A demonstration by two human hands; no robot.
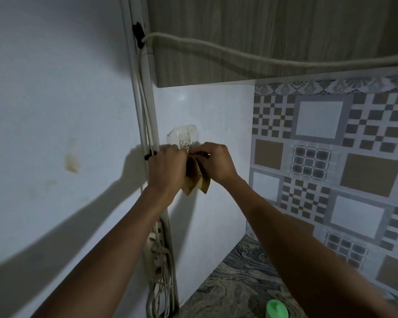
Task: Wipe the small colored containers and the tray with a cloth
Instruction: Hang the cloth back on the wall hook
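Nearest me, at the bottom edge, a green container (276, 309) stands on the counter (234, 285). Only its top shows. I take it for one of the small colored ones to be wiped. The tray is not in view.

Left of it a power strip (155, 246) hangs against the wall corner, its cords trailing down.

Both forearms reach up and forward, well away from the container, and meet at the wall. The left hand (164, 168) shows its back to me, fingers curled in on the cloth (197, 177). The right hand (216, 161) is bent at the wrist and pinches the cloth's top edge with its fingertips. So both hands are clamped on the cloth, which droops between them in brown folds.

The hands sit just under a clear stick-on hook (183, 138), and the cloth's top is right at it. I judge the hook is where the cloth lives. Two hands are used because the edge has to be worked over the small hook. I cannot tell whether it is coming off or going on.

Beyond, cables (145, 115) run up the corner to the cabinet (262, 31).
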